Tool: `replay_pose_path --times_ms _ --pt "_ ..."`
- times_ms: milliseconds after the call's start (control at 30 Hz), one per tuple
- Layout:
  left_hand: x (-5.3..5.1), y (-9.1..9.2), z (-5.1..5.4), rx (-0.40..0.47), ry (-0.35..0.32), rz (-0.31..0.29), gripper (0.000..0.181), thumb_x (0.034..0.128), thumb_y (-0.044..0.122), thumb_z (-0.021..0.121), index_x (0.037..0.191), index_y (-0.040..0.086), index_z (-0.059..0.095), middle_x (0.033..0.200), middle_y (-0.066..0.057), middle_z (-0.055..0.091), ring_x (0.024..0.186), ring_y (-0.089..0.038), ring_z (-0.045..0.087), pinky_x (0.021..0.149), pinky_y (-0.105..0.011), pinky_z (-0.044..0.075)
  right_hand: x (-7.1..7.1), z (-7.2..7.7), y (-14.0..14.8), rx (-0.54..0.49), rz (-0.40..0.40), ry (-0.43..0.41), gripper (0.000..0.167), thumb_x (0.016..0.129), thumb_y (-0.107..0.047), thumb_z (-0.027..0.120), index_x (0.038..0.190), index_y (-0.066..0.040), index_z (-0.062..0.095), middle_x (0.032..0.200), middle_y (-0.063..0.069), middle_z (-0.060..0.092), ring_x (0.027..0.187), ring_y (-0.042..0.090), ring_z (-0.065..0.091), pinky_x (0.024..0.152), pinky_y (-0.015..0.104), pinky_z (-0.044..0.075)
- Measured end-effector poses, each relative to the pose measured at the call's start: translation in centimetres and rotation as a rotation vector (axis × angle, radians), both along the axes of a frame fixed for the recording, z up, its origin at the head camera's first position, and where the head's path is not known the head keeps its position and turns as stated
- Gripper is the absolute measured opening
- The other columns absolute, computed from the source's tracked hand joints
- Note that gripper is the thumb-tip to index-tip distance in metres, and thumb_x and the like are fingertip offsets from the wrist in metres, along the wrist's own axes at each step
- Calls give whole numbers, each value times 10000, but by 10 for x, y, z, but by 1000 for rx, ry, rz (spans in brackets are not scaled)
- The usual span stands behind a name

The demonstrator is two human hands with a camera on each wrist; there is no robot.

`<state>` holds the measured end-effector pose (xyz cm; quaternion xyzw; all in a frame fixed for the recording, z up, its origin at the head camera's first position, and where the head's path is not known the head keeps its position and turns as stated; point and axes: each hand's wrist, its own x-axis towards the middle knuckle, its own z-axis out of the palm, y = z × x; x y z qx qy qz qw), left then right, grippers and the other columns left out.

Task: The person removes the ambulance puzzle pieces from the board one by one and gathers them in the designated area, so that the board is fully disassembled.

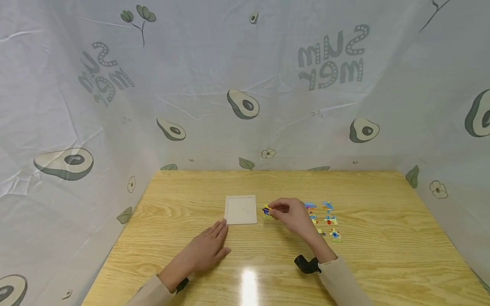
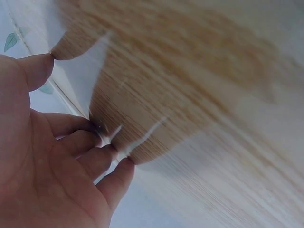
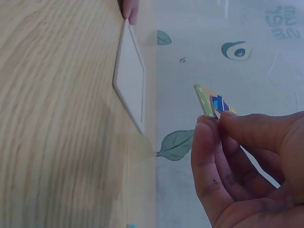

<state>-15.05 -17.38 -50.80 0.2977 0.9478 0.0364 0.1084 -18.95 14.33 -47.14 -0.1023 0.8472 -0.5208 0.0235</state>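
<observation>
A puzzle piece [image 3: 214, 101] with a green edge and blue and yellow print is pinched between the thumb and fingers of my right hand [image 1: 294, 216]. In the right wrist view it is held up off the table. Left of it in the head view lies a pale square puzzle tray [image 1: 241, 210] with a thin raised rim and a bare inside. My left hand [image 1: 208, 246] rests flat on the table with fingers extended, the fingertips touching the tray's lower left corner. In the left wrist view, the fingertips [image 2: 124, 164] press on the glossy wood.
Several colourful puzzle pieces [image 1: 331, 219] lie in rows right of the tray, some hidden behind the right hand and forearm. The wooden table [image 1: 383, 255] meets a printed curtain [image 1: 206, 85] at the back and sides. Each wrist carries a black strap mount [image 1: 306, 264].
</observation>
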Motion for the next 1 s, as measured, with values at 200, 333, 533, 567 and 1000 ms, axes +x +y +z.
replay_pose_path --times_ms 200,333,533,567,1000 --pt "2 -2 0 12 -19 3 712 1120 468 444 1628 -17 334 1729 -186 283 1610 -344 310 1282 -510 363 12 -6 15 16 17 -19 151 977 -85 739 1103 -20 790 987 121 795 837 195 759 716 240 616" --pt "2 -3 1 15 -24 0 714 1122 468 439 1633 -16 321 1732 -186 271 1613 -346 300 1288 -507 356 19 -10 32 38 4 -29 150 977 -87 740 1104 -24 788 991 112 796 831 207 762 711 233 611" --pt "0 -3 2 14 -13 -10 712 1122 464 445 1628 -23 331 1726 -197 283 1609 -351 307 1282 -505 366 25 -19 60 77 -37 -50 152 960 -76 756 1097 -22 790 1060 138 775 829 146 758 716 216 604" --pt "0 -2 3 12 -11 -10 712 1122 465 444 1627 -24 332 1725 -197 285 1609 -352 308 1283 -504 366 26 -20 63 84 -44 -60 150 956 -79 762 1093 -26 791 1060 132 777 832 135 758 718 215 605" --pt "1 1 6 25 -31 5 706 1120 445 462 1621 -36 337 1721 -207 291 1603 -375 313 1284 -513 360 31 -25 76 129 -40 -123 155 947 -52 761 1086 17 774 951 110 775 772 139 723 655 229 592"
